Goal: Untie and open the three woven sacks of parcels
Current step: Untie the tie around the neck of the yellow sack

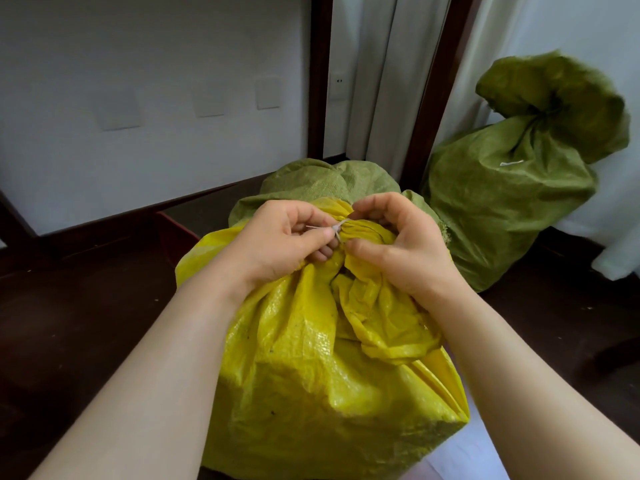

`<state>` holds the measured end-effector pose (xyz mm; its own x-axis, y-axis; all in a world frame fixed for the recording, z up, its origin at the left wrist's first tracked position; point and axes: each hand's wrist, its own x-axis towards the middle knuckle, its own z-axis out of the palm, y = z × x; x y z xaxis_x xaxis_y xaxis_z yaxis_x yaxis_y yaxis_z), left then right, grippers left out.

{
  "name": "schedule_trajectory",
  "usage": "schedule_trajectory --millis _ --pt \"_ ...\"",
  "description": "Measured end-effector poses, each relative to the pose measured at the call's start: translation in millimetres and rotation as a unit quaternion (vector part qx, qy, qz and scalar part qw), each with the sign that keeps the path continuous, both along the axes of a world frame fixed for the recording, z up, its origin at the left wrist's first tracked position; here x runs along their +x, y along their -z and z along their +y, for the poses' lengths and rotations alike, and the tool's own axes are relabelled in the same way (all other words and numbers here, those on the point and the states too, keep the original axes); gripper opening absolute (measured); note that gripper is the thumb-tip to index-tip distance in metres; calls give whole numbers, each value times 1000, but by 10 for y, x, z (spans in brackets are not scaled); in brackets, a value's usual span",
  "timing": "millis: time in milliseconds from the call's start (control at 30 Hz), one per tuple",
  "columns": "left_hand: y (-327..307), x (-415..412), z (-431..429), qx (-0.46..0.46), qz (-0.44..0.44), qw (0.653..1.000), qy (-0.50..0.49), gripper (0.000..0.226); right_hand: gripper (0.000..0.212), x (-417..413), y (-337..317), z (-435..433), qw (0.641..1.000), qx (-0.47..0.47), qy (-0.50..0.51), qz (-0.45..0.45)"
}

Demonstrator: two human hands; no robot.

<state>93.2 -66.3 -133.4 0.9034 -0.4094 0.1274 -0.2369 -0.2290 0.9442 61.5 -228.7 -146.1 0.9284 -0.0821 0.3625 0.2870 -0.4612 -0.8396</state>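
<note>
A: What are the fingers doing?
B: The left hand (277, 239) has thumb and forefinger pressed together, pinching the thin white tie (337, 228). Its other fingers are curled under. The right hand (398, 244) curls round the gathered neck of the yellow woven plastic sack (329, 368), with the thumb tip on the fabric just below the tie.
A: Where does that sack sit?
B: In the centre, running down to 6 o'clock, on the dark wooden floor (86, 323). A crumpled green woven sack (329, 178) lies just behind it at 12 o'clock. A tied green woven sack (502, 209) stands at 2 o'clock, its neck bunched.
A: And the room?
B: A white wall (138, 81) at 10 o'clock, with a dark wooden post (320, 74) and a pale curtain (381, 81) at 12.
A: Any writing?
B: A small white tag (512, 163) on the 2 o'clock sack, too small to read.
</note>
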Motion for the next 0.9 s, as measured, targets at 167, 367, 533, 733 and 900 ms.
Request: schedule_trajectory --millis 167,367,533,733,900 --pt "-41 -22 25 -4 16 1000 15 16 38 15 9 -23 999 46 -13 10" --pt "-13 -25 -31 -10 6 999 -46 11 12 -3 -29 29 1000 2 16 -18" --pt "1 -16 -39 -10 -4 998 -56 12 17 22 -33 99 975 -196 57 -82" --pt "6 -26 -39 -26 10 998 -51 8 11 31 -24 123 965 -231 80 -98" --pt "-2 -35 -54 -25 9 998 -53 7 11 42 -30 119 978 -173 93 -70"
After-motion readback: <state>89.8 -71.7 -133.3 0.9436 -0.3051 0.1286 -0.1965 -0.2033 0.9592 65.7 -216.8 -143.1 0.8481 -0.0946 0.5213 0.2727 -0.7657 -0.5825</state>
